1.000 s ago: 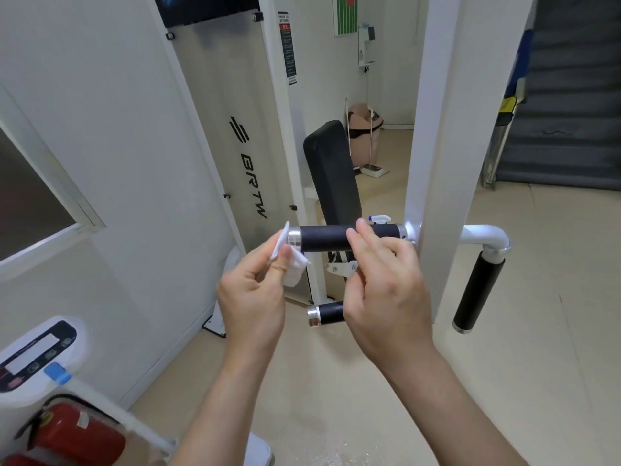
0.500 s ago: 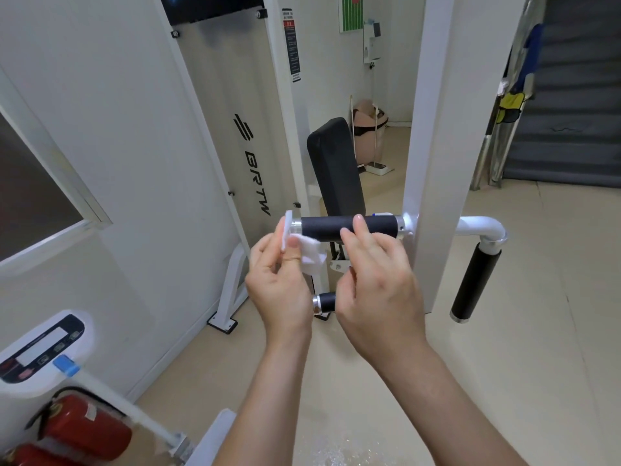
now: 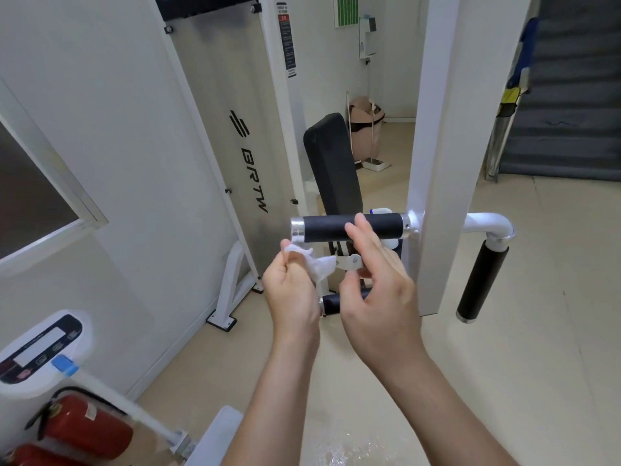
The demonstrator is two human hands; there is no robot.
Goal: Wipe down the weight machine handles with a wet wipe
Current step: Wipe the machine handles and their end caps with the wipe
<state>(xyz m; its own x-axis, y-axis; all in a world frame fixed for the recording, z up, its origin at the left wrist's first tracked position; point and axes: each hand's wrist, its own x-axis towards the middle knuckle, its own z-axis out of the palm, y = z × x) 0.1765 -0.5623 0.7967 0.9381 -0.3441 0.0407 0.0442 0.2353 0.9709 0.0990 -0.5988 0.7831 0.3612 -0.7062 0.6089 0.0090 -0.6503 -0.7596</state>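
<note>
Right now the left hand has its fingers curled round a crumpled white wet wipe, thumb pressed into the wad. The wipe sits just under the chrome end cap at the free end of the upper handle; whether it touches the cap I cannot tell. That handle is a black grip that runs level and juts out from the white upright of the machine. The right hand holds nothing. Its fingers are loosely spread and reach up in front of the grip, about midway along it, with one fingertip lying over the black surface. A lower handle, also black with a chrome cap, shows only as a short piece between the two hands. On the far side of the upright a third, angled handle hangs down from a curved white tube. A black back pad stands behind the upper handle, beside a grey shroud panel marked BRTW. A red fire extinguisher lies on the floor at the lower left.
</note>
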